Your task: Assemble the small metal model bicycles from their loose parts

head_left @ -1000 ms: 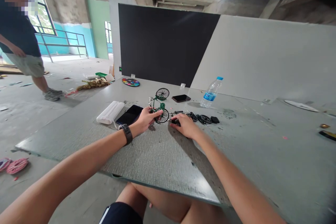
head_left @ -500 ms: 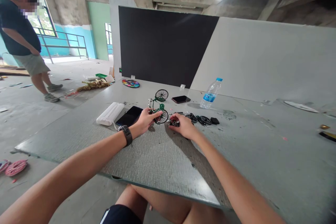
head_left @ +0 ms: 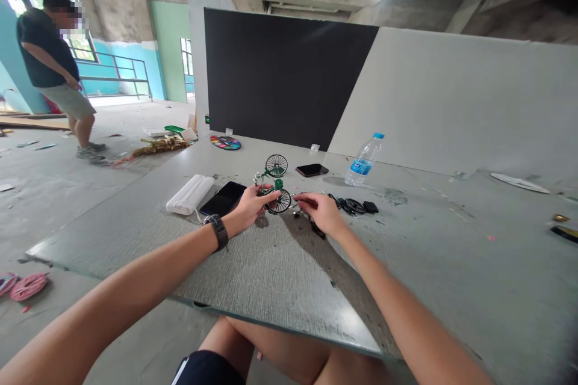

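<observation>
A small green model bicycle (head_left: 279,184) with black spoked wheels is held by my left hand (head_left: 249,206), whose thumb and fingers close on its frame by the nearer wheel. My right hand (head_left: 323,212) is just right of that wheel, thumb and forefinger pinched together. Whatever is between those fingertips is too small to make out. Under my right hand, partly hidden by it, lie small dark parts (head_left: 318,230) on the grey table (head_left: 253,271). More black parts (head_left: 354,206), one wheel-shaped, lie just beyond it to the right.
Left of the bicycle are a dark phone (head_left: 224,198) and a white box-shaped device (head_left: 189,195). Behind stand a second phone (head_left: 312,170), a water bottle (head_left: 363,161), a paint palette (head_left: 226,143) and a black-and-white panel (head_left: 289,78). A person (head_left: 56,66) stands at far left.
My right hand has risen slightly from the small dark parts, its fingertips now pinched near the wheel. My left hand still holds the bicycle. The person at left has shifted rightward.
</observation>
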{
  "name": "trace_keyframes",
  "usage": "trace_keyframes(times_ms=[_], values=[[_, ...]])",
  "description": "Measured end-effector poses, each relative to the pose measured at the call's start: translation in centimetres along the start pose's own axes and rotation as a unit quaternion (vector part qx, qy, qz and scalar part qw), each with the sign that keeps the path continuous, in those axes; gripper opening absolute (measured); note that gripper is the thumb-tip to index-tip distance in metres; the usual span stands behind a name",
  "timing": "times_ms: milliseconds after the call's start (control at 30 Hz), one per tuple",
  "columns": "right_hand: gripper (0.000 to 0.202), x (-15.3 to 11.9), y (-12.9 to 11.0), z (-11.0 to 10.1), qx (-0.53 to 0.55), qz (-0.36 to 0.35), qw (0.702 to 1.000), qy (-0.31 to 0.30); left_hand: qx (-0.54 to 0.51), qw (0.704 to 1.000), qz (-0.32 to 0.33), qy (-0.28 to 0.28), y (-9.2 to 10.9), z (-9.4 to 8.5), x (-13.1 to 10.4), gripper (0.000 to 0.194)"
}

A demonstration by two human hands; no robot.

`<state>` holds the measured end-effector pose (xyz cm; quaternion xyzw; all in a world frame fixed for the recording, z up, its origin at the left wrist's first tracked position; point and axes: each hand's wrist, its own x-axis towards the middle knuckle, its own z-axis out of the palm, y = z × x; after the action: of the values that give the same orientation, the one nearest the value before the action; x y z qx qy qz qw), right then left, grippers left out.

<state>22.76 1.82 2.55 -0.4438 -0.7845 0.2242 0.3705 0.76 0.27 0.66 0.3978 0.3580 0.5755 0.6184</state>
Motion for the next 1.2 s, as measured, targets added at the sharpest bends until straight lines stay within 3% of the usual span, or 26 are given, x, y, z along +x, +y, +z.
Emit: trace_keyframes(times_ms=[167, 300, 433, 633, 933, 1067, 1200], values=[[0.035, -0.1, -0.4, -0.3, 0.119, 0.03, 0.992, 0.021, -0.015, 1.0, 0.013, 0.014, -0.1, -0.1, 0.0, 0.052], [0.036, -0.4, -1.4, -0.3, 0.141, 0.026, 0.988, 0.058, -0.025, 0.999, 0.022, 0.017, 0.0, 0.1, -0.2, 0.055], [0.04, -0.7, -2.4, 0.2, 0.172, 0.042, 0.983, 0.04, -0.036, 0.999, 0.022, 0.011, 0.2, 0.1, -0.4, 0.056], [0.045, -0.9, -2.6, 0.7, 0.117, -0.005, 0.993, 0.03, -0.045, 0.999, 0.017, 0.021, 0.4, 0.2, -0.3, 0.057], [0.021, -1.3, -2.8, 0.1, -0.058, -0.114, 0.986, 0.107, -0.07, 0.996, 0.017, 0.051, 0.4, 0.1, 0.2, 0.05], [0.02, -1.3, -2.8, 0.2, -0.125, -0.138, 0.978, 0.095, -0.071, 0.995, -0.008, 0.067, 0.7, 0.2, 0.2, 0.045], [0.022, -1.5, -3.2, 0.5, -0.117, -0.15, 0.979, 0.072, -0.08, 0.996, -0.017, 0.047, 0.7, 0.2, 0.2, 0.043]])
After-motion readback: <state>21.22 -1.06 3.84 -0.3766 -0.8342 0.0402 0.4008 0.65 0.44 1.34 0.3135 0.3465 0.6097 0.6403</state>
